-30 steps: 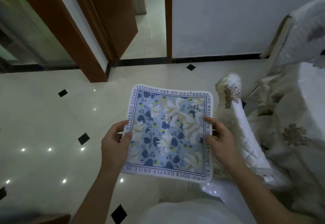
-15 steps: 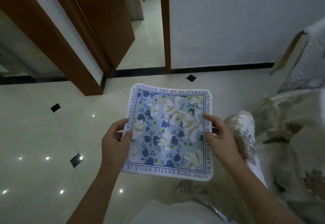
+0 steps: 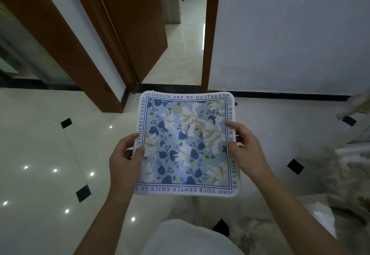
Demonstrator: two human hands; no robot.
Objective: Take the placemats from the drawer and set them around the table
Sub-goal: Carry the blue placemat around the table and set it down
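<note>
Symmetrically, 2 hands [image 3: 126, 154] [image 3: 247, 147] at opposite placemat [image 3: 186, 140] edges, thumbs atop.

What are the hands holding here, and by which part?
A floral placemat, held roughly flat: the left hand pinches its left edge, the right hand its right edge, both about midway along.

1. Floor [image 3: 40, 144]: glossy cream tiles, bright light spots reflected at left.
2. Small black diamond insets [image 3: 66, 122] sit at the tile corners.
3. Black border strip [image 3: 280, 95] runs along the wall foot.
4. Right edge: pale draped fabric [image 3: 352, 174] rests on the tiles; blurred.
</note>
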